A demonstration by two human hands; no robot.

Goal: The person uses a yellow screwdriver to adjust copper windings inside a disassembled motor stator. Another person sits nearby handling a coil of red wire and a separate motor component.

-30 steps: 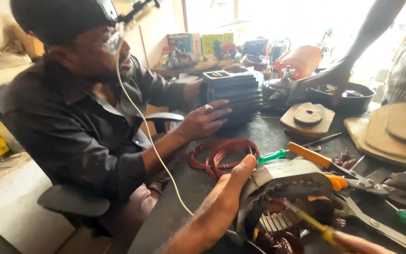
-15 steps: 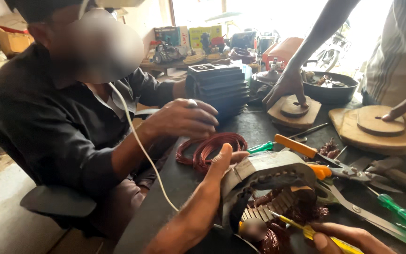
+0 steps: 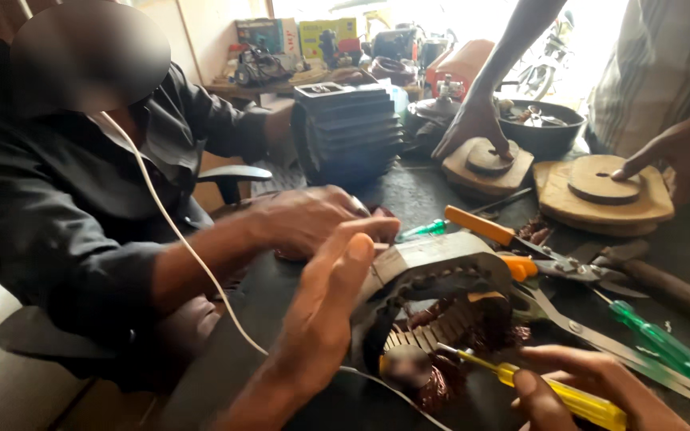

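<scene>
Two hands at a grey motor stator on a dark workbench.

The left hand (image 3: 325, 303) lies flat and open against the stator (image 3: 433, 271), on its left flank; the right hand (image 3: 592, 391), lower right, grips a yellow-handled screwdriver (image 3: 545, 389) whose shaft runs up-left into the copper windings (image 3: 441, 351). Just beyond lie scissors (image 3: 576, 267), a green screwdriver (image 3: 656, 339), and a seated person's hand (image 3: 313, 219).

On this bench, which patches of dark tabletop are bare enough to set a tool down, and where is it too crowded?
Bare tabletop lies between the black finned housing and the smaller wooden block. Another strip runs below the larger wooden block. It is crowded around the stator, where the left hand, right hand, scissors and green screwdriver cluster.
</scene>
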